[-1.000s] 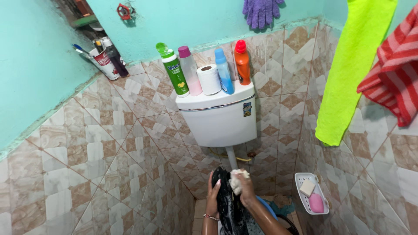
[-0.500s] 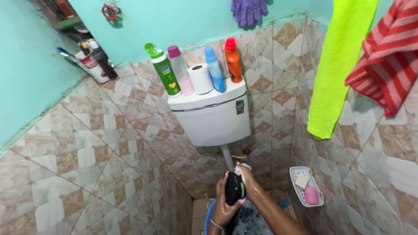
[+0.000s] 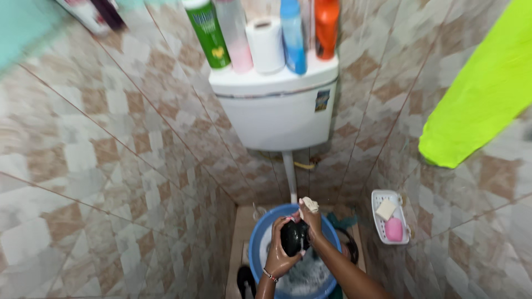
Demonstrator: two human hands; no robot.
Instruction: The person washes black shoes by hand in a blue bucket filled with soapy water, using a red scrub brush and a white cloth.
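Note:
My left hand (image 3: 279, 250) grips a wet black cloth (image 3: 294, 237) bunched into a ball over a blue basin (image 3: 258, 243) of soapy water. My right hand (image 3: 313, 218) presses on the same cloth from the right and pinches a pale soap piece (image 3: 310, 205) at its fingertips. Both hands are wet and soapy, and they meet above the middle of the basin.
A white toilet cistern (image 3: 277, 113) hangs on the tiled wall above, carrying several bottles (image 3: 210, 33) and a toilet roll (image 3: 265, 44). A white soap dish (image 3: 389, 218) with pink and cream soaps is on the right wall. A lime towel (image 3: 476, 111) hangs at right.
The view has tilted down, so the blue basin shows in full. The cloth, first hanging long, is now bunched into a ball between both hands.

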